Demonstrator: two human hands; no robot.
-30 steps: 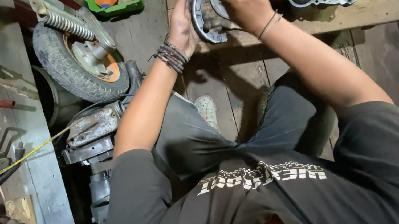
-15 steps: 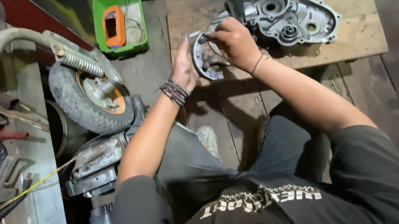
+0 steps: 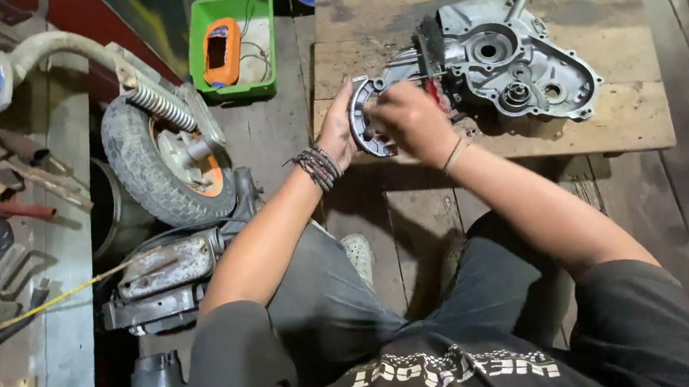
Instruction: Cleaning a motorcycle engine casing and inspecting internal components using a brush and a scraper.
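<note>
While gripped, ring plate [image 3: 364,115] (grey), between hands

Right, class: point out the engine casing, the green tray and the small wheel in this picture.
engine casing [image 3: 520,71]: head view, on its grey ribbed face.
green tray [image 3: 197,55]: head view, on its left wall.
small wheel [image 3: 138,172]: head view, on the tyre's tread.
</note>
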